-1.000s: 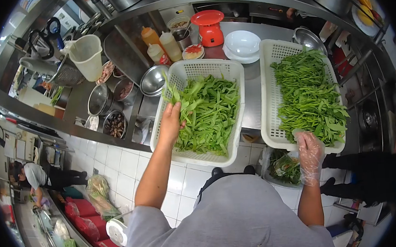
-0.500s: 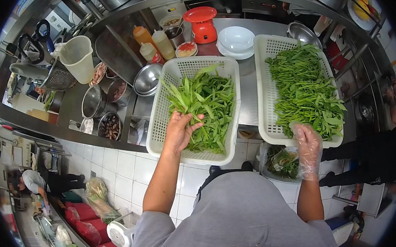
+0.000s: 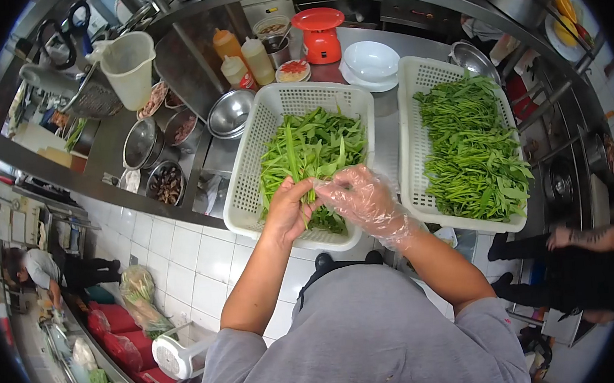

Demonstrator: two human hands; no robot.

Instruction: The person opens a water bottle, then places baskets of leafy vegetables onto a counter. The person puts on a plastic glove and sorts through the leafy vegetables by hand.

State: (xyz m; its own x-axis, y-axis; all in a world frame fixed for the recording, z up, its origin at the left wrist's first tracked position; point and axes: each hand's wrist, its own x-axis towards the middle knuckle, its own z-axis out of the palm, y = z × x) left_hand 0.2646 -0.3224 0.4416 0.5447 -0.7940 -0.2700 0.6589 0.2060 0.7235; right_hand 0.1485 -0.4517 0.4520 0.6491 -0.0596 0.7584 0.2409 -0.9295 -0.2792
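My bare left hand (image 3: 288,210) is closed on a few green leafy stems (image 3: 294,153) over the near part of the left white basket (image 3: 240,196). My right hand (image 3: 359,196), in a clear plastic glove, meets it at the stems, its thumb and fingers pinched on their lower ends. Loose greens (image 3: 342,128) fill much of the left basket. To the right stands a second white basket (image 3: 417,184) with greens (image 3: 471,148) laid in rows, untouched by either hand.
Behind the baskets are a red scale (image 3: 322,44), white bowls (image 3: 370,62) and squeeze bottles (image 3: 257,60). Metal bowls (image 3: 230,113) stand at the left. One person (image 3: 42,270) is at the lower left, another (image 3: 583,265) at the right.
My right hand has left the right basket's near edge and come across to my left hand. My left hand has shifted slightly right and still holds stems.
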